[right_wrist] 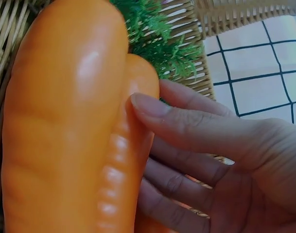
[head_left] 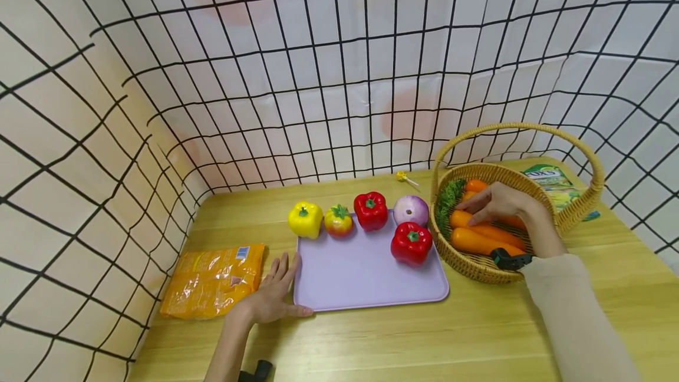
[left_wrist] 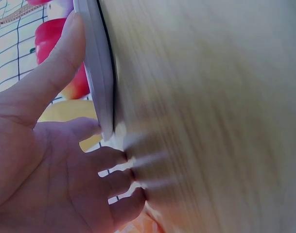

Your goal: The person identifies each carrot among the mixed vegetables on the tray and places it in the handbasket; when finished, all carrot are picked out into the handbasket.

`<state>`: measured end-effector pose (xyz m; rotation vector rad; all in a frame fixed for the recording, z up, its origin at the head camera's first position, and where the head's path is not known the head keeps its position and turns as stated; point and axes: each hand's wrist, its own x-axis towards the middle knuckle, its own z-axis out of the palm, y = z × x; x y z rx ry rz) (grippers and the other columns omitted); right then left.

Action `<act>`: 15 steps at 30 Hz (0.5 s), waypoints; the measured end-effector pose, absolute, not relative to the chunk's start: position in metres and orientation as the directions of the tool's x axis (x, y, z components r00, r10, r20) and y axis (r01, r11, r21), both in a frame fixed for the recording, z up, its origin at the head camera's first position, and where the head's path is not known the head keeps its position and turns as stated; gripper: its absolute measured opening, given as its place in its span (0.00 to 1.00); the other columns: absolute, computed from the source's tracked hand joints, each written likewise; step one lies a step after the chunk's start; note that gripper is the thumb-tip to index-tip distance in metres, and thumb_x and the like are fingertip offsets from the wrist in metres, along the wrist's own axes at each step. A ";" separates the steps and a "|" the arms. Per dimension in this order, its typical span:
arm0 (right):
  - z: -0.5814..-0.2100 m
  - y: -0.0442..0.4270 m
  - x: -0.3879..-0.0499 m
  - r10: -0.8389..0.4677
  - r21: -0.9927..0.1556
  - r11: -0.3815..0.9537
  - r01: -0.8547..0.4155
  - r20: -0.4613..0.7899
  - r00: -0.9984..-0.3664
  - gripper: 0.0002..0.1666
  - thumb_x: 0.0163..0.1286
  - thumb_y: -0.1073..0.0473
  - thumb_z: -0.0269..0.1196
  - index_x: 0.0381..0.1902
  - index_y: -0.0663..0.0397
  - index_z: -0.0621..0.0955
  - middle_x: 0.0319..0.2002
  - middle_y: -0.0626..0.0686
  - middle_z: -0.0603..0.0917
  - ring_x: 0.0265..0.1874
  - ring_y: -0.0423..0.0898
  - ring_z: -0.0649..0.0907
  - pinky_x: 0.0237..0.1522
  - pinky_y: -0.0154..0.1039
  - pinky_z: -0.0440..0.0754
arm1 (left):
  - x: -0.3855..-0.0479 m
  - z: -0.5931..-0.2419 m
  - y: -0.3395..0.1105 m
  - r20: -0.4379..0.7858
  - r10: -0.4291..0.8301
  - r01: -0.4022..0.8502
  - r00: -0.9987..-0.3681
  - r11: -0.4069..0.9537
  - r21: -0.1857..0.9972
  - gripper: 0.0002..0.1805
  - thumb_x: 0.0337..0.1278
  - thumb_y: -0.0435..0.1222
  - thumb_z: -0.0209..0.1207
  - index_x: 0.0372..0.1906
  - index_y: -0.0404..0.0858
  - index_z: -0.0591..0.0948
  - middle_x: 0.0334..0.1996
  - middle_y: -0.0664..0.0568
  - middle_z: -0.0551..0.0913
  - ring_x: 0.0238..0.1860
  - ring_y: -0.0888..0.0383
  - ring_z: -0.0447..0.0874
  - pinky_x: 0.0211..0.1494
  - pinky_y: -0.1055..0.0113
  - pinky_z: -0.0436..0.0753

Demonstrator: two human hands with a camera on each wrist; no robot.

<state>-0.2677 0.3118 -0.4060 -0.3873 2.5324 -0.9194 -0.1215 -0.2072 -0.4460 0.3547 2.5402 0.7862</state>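
In the head view my right hand [head_left: 504,202] reaches into a wicker basket [head_left: 477,264] and grips an orange carrot [head_left: 460,219] by its blunt end. The right wrist view shows the thumb on one side of this carrot [right_wrist: 119,160] and the fingers curled on its other side. A larger carrot [right_wrist: 65,121] lies against it. At the left end of a lilac tray [head_left: 350,276], my left hand [head_left: 269,299] rests with spread fingers. Its thumb lies at the tray's near edge, and its index finger touches the left side [left_wrist: 101,82].
On the tray's far and right edges are a yellow pepper [head_left: 305,220], a red-yellow fruit [head_left: 338,221], red peppers [head_left: 371,211] [head_left: 411,244] and a purple onion [head_left: 411,210]. An orange packet [head_left: 212,282] lies left. Green leaves [head_left: 450,196] fill the basket's left side; its handle [head_left: 517,127] arches above.
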 end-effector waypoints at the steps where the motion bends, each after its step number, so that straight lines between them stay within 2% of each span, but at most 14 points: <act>1: -0.407 0.312 -0.268 -0.391 -0.663 0.741 -0.111 -0.291 -0.873 0.27 0.62 0.57 0.76 0.58 0.61 0.86 0.54 0.66 0.88 0.45 0.45 0.88 0.40 0.34 0.87 | -0.122 -0.449 -0.208 -0.346 0.369 0.111 -0.863 0.805 0.583 0.70 0.51 0.67 0.68 0.85 0.42 0.38 0.82 0.31 0.27 0.82 0.29 0.23 0.79 0.26 0.39; 5: -0.410 0.314 -0.269 -0.399 -0.686 0.722 -0.088 -0.309 -0.863 0.27 0.64 0.58 0.75 0.59 0.62 0.85 0.56 0.68 0.87 0.43 0.41 0.87 0.40 0.37 0.89 | -0.123 -0.454 -0.210 -0.361 0.350 0.098 -0.864 0.821 0.563 0.71 0.49 0.69 0.66 0.85 0.45 0.37 0.83 0.36 0.26 0.83 0.35 0.21 0.81 0.30 0.38; 10: -0.409 0.314 -0.269 -0.405 -0.705 0.706 -0.063 -0.329 -0.853 0.28 0.64 0.58 0.75 0.60 0.63 0.84 0.56 0.68 0.87 0.42 0.39 0.87 0.41 0.36 0.89 | -0.121 -0.448 -0.208 -0.362 0.348 0.097 -0.865 0.823 0.560 0.70 0.50 0.65 0.69 0.85 0.43 0.38 0.83 0.33 0.28 0.83 0.32 0.23 0.80 0.28 0.39; 13: -0.406 0.314 -0.268 -0.425 -0.701 0.708 -0.090 -0.320 -0.847 0.28 0.65 0.57 0.74 0.61 0.62 0.84 0.57 0.68 0.87 0.43 0.41 0.87 0.41 0.36 0.89 | -0.120 -0.442 -0.206 -0.369 0.344 0.088 -0.864 0.823 0.562 0.68 0.53 0.61 0.71 0.85 0.41 0.39 0.83 0.32 0.29 0.83 0.30 0.26 0.80 0.27 0.41; 15: -0.402 0.315 -0.265 -0.445 -0.675 0.725 -0.137 -0.308 -0.841 0.30 0.67 0.53 0.73 0.63 0.61 0.83 0.58 0.67 0.86 0.48 0.46 0.88 0.45 0.39 0.89 | -0.119 -0.438 -0.204 -0.370 0.342 0.083 -0.863 0.821 0.565 0.68 0.53 0.60 0.71 0.85 0.41 0.40 0.83 0.32 0.30 0.83 0.30 0.27 0.80 0.28 0.43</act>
